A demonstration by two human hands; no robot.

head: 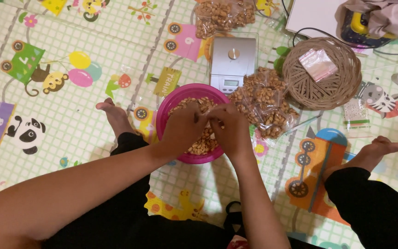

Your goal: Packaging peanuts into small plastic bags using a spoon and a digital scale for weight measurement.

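Spread across a cartoon play mat (93, 69), filled peanut bags (263, 99) lie by the scale (232, 62) while the left hand (184, 128) and right hand (230, 130), fingers pinched together, work in the half-full pink bowl (171, 103).

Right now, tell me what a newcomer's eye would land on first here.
First, the pink bowl of peanuts at centre, with the left hand and right hand meeting over it, fingers close together. Just beyond it a small silver scale stands on the cartoon play mat, clear bags of peanuts beside it. To the right sits a round woven basket holding small plastic bags.
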